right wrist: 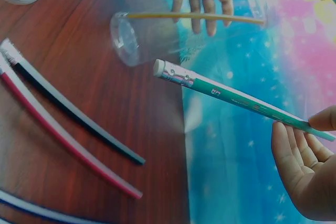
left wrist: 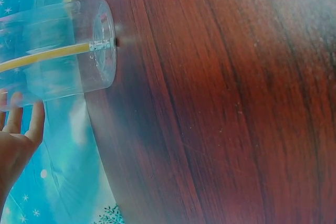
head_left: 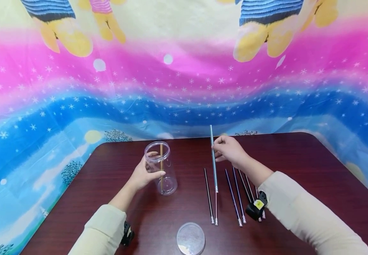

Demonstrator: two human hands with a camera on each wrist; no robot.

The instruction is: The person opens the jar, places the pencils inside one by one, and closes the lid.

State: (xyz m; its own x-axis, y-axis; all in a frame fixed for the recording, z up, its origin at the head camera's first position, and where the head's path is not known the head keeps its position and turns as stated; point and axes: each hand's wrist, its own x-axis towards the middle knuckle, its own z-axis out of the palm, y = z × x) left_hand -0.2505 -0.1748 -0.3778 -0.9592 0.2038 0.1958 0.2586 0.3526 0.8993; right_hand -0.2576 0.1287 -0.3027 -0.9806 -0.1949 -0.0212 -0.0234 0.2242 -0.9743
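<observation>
My left hand (head_left: 140, 176) grips a clear plastic jar (head_left: 172, 179), thumb at the near side and fingers behind. The jar is upright on the table and has no lid. Inside it stands a yellow pencil (left wrist: 50, 54), eraser end down on the jar's bottom. To the right, my right hand (head_left: 230, 151) pinches a green pencil (right wrist: 236, 96) near its upper end, between thumb and fingers. It hangs almost upright above the table, white eraser down, apart from the jar. In the head view this pencil looks light blue.
Several pencils lie on the dark wooden table (head_left: 91, 198), among them a black pencil (head_left: 208, 193), a red pencil (right wrist: 68, 132) and a blue pencil (head_left: 233, 194). A round clear lid (head_left: 190, 239) lies near the front. A printed cloth (head_left: 184, 81) hangs behind the table.
</observation>
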